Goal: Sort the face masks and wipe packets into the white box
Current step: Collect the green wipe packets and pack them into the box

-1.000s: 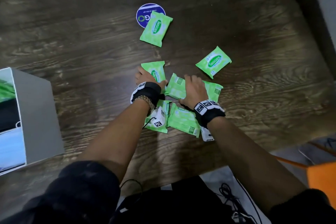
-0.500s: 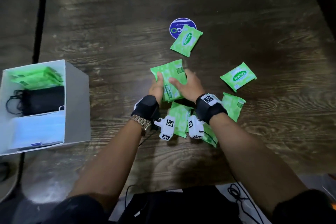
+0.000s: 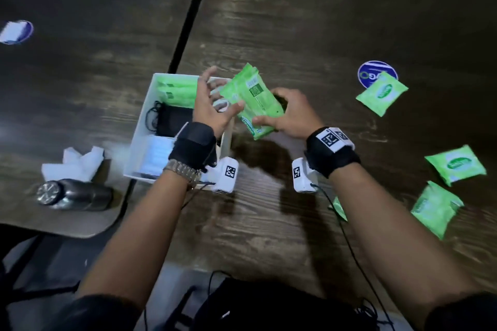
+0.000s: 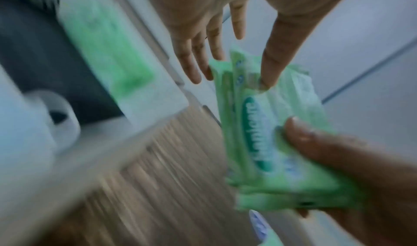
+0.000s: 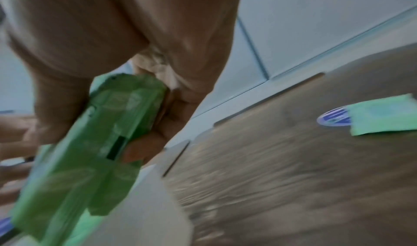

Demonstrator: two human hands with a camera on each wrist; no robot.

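My right hand [image 3: 279,113] grips a stack of green wipe packets [image 3: 250,99] and holds it tilted over the right rim of the white box [image 3: 139,126]. My left hand [image 3: 215,97] is beside the stack with straight, spread fingers, its thumb touching the packets [image 4: 270,125]. Inside the box lie green packets [image 3: 177,88], a black face mask [image 3: 172,118] and blue face masks [image 3: 158,153]. The right wrist view shows my fingers [image 5: 146,142] curled round the stack [image 5: 90,151]. More green packets lie on the table at the right [image 3: 382,93], [image 3: 455,164], [image 3: 434,208].
A round blue sticker [image 3: 375,72] lies partly under the far right packet. Left of the box are crumpled white tissue [image 3: 75,161] and a dark metal bottle [image 3: 72,195] on its side. A dark gap [image 3: 188,16] splits the two wooden tabletops behind the box.
Both hands gathered packets on the table, lifted the stack and carried it left to the box's right rim. The left hand's fingers have spread off the stack.
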